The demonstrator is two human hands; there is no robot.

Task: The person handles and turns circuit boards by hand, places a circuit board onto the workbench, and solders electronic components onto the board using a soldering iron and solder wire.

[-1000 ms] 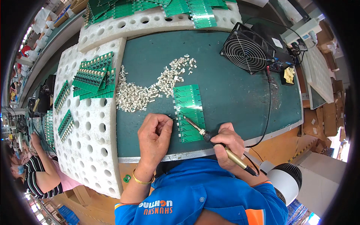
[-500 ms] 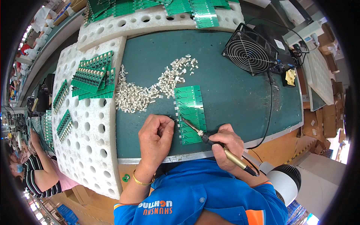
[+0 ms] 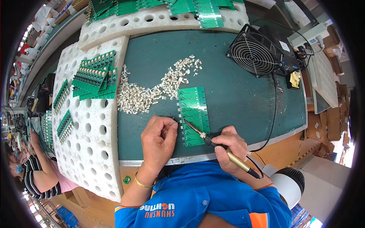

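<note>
My right hand grips a soldering iron with a black and gold handle. Its tip rests at the left part of a green circuit board panel lying flat in front of me. Small white connectors line the board's left edge. My left hand is closed in a pinch beside that edge, close to the connectors; what lies between its fingertips is too small to make out. Beyond it spreads a heap of loose white connectors on the dark green work mat.
A black fan stands at the far right, near a yellow sponge; a cable crosses the mat. On the left, white foam carries finished-looking boards. More green boards lie on foam at the back. A co-worker sits far left.
Both hands, the iron and the board keep nearly the same places. The whole view shifts very slightly.
</note>
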